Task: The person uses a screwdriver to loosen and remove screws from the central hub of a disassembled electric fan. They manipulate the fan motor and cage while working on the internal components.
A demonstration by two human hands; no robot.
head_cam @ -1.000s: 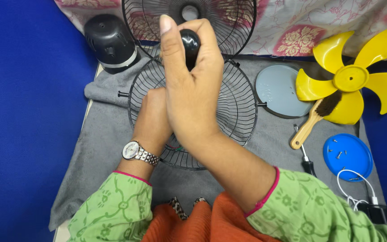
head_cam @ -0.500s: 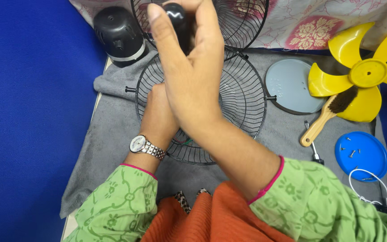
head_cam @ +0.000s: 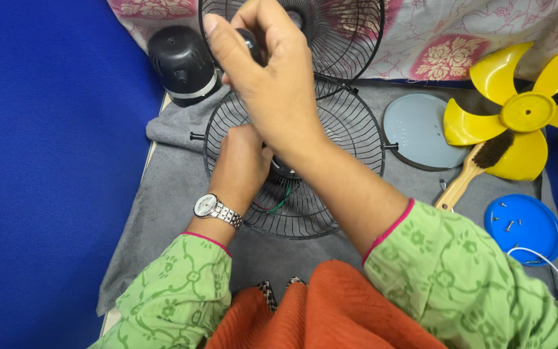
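The black knob (head_cam: 251,44) sits in the fingertips of the right hand (head_cam: 272,84), which is raised above the middle of the scene with fingers curled and pinching it; most of the knob is hidden by those fingers, so which way its long axis runs cannot be told. Just below it lies the wire fan guard (head_cam: 330,155), flat on the grey cloth (head_cam: 163,207), its round face turned up. The left hand (head_cam: 240,168) rests on the guard near its hub, fingers tucked under the right forearm, so whether they grip anything cannot be told; a silver wristwatch (head_cam: 213,208) is on that wrist. The right forearm crosses the guard from the near right and covers the hub and part of the wires.

Farther away a second wire guard (head_cam: 350,39) leans against a flowered cloth (head_cam: 460,32). At the far left of the grey cloth stands a black motor housing (head_cam: 182,64). To the right of the flat guard lies a grey round disc (head_cam: 421,129), then a yellow fan blade (head_cam: 524,110) with a wooden-handled brush (head_cam: 469,174) resting against it. Near right is a blue lid (head_cam: 524,226) holding small screws, with a white cable (head_cam: 547,268) running over its near edge. A blue surface (head_cam: 46,174) fills the left.
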